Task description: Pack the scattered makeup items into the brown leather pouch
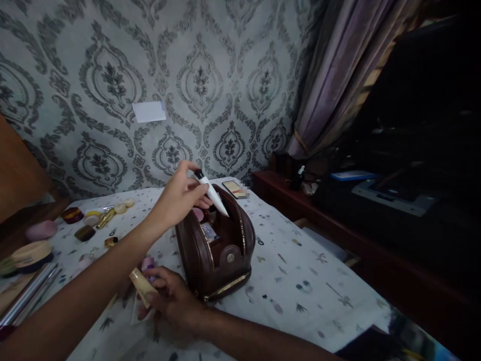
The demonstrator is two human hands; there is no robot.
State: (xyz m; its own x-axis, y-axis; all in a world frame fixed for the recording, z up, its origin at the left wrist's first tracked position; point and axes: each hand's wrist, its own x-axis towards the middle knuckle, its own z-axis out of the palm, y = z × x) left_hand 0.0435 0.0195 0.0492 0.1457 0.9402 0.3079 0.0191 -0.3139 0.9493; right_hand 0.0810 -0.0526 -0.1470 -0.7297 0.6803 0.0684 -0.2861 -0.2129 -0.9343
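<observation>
A brown leather bag (191,260) with gold zippers stands unzipped on the patterned tablecloth, with a glittery item (209,232) and a pink item (198,214) inside. Over its opening, my left hand (188,190) grips a white tube (213,194) by its black-capped end, the other end pointing down into the bag. My right hand (173,298) is low at the bag's left side, fingers closed around a yellowish tube (142,286). A purple item (148,264) is beside those fingers; whether it is held is unclear.
Jars and small cosmetics, including a dark red jar (72,215) and a large beige jar (32,255), lie on the left. A phone (233,189) lies behind the bag. A dark red cabinet (300,203) stands at right.
</observation>
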